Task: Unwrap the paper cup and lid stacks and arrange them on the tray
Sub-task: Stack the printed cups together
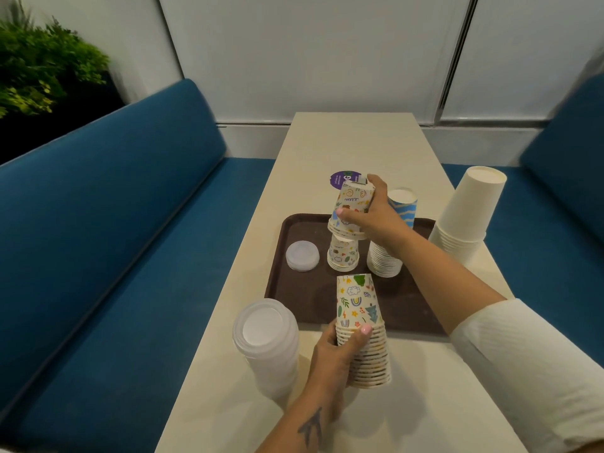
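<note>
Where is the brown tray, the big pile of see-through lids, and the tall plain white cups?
brown tray (pixel 295 291), head view, bare floor of the tray near its left rim.
pile of see-through lids (pixel 263 325), head view, flat top of the uppermost lid.
plain white cups (pixel 470 204), head view, side wall of the top cup.

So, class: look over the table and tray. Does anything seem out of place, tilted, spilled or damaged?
Nothing is spilled or damaged. The plain white cup stack and tall lid stack stand on the table, off the tray. The patterned stack in the left hand leans slightly.
</note>
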`<state>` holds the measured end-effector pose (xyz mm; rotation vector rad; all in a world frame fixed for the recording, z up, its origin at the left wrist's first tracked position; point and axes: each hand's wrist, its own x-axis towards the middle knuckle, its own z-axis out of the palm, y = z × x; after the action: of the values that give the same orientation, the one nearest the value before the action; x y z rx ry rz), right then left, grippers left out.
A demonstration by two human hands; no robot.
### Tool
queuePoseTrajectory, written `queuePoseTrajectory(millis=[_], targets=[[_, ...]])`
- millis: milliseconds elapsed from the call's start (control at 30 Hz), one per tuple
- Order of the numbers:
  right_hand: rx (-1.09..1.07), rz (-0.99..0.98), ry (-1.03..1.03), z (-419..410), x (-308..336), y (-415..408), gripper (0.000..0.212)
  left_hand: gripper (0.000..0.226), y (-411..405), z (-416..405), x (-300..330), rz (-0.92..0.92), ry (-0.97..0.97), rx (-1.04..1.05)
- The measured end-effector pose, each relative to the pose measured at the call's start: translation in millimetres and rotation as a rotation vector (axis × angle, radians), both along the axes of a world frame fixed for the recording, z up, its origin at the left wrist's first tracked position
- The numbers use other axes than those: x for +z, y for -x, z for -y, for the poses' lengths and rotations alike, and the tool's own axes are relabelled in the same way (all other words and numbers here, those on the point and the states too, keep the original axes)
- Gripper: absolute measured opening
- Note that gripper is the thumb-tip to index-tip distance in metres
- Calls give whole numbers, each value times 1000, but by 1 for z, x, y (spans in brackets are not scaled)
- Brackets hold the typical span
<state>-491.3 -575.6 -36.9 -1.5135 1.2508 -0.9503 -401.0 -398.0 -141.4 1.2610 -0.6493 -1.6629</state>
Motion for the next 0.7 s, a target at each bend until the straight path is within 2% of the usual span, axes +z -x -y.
queuePoseTrajectory(millis=[67,133,300,533,600,700], targets=[[-3,-35,27,5,-10,-4,88,98,0,3,-2,10,-8,9],[-22,-62,70,9,-18,-8,85,104,0,6,-5,14,-13,17],[-71,-106,155,20,-37,-17,89,99,-1,11,-10,8,2,37],[-86,-216,112,31,-63,-20,82,81,-3,18,-10,13,-18,109],[-84,-265,99,32,-69,-19,82,83,-2,20,-10,15,-31,125],[-100,-340,40,33,-73,-18,88,96,-1,23,-9,15,-57,144]])
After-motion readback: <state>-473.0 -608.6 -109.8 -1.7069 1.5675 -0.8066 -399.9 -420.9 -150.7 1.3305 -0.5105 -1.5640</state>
